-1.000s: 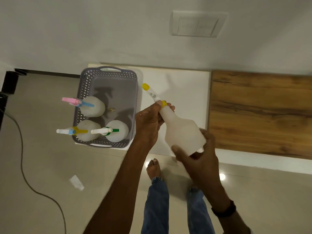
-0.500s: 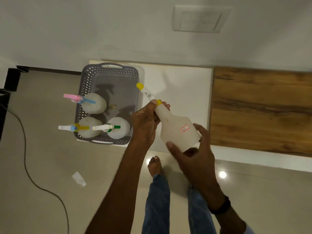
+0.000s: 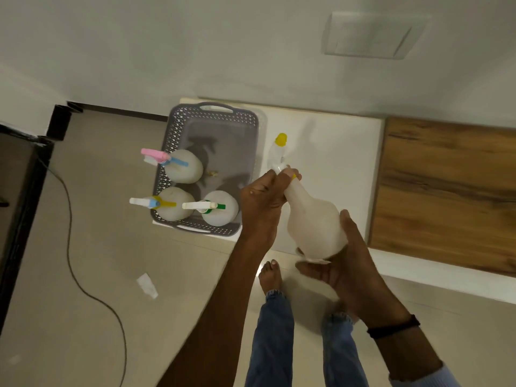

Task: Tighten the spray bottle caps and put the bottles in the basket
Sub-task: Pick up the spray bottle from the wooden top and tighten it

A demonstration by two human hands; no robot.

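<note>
I hold a white spray bottle (image 3: 312, 222) tilted over the white counter (image 3: 335, 152), its yellow-tipped nozzle (image 3: 280, 139) pointing away from me. My left hand (image 3: 264, 202) is closed around its neck and cap. My right hand (image 3: 343, 263) cups the bottle's base from below. To the left, a grey perforated basket (image 3: 212, 113) holds three white spray bottles: one with a pink and blue head (image 3: 183, 169), one with a yellow and blue head (image 3: 173, 203), one with a green head (image 3: 220, 209).
A wooden counter section (image 3: 446, 191) lies to the right of the white one. A wall with a switch plate (image 3: 368, 37) rises behind. On the tiled floor are a black cable (image 3: 72, 247), a scrap of paper (image 3: 146, 284) and my bare foot (image 3: 270, 275).
The bottle has turned in my hands: the red label seen half a second ago has rotated out of sight, and the nozzle swung from pointing up-left toward straight away from me.
</note>
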